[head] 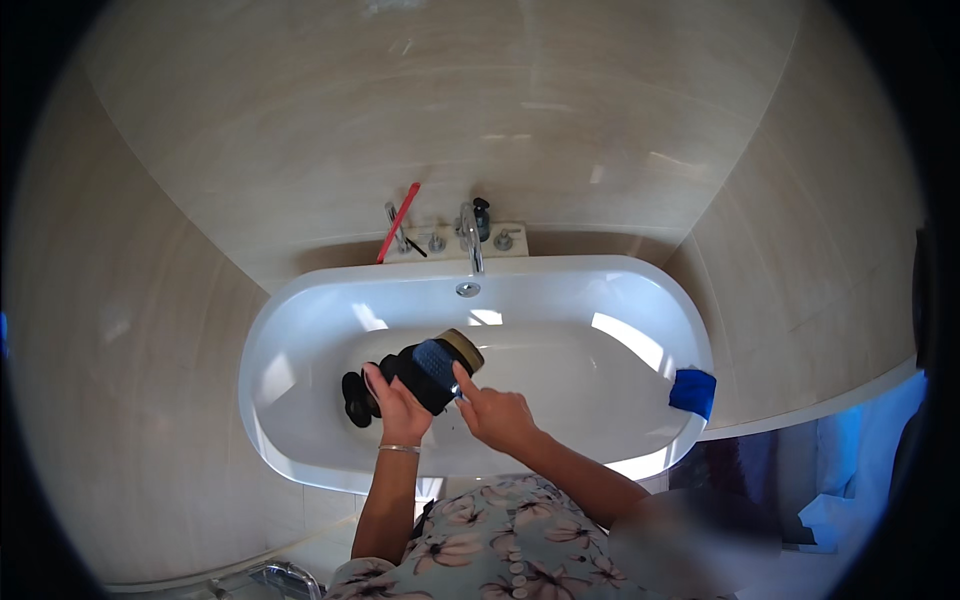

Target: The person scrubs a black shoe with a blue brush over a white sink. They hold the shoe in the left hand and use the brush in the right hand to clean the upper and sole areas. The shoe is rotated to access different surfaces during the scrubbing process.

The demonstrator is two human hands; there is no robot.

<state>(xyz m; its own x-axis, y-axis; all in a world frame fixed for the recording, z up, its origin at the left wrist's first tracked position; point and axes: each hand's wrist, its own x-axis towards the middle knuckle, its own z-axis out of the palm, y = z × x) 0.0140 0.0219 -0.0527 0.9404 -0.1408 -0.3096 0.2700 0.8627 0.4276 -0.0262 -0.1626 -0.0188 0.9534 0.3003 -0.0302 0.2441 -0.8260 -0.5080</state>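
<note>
My left hand (406, 411) holds a black object (406, 373) with a tan band at one end, tilted above the tub floor. The blur hides what kind of object it is. Over its surface lies a blue textured piece (433, 361). My right hand (495, 414) grips that piece at its near end, index finger stretched out along the tan-banded end. Just left of my left hand is a dark rounded thing (357, 400), low in the picture of the tub; whether it joins the held object cannot be told. Both hands are over the white bathtub (585, 450).
A chrome tap (471, 236) reaches over the tub's far rim, with valve handles beside it. A dark pump bottle (481, 221) and a red stick-like item (400, 221) stand on the ledge. Blue cloth (692, 393) hangs over the right rim. Tiled walls (480, 112) enclose the tub.
</note>
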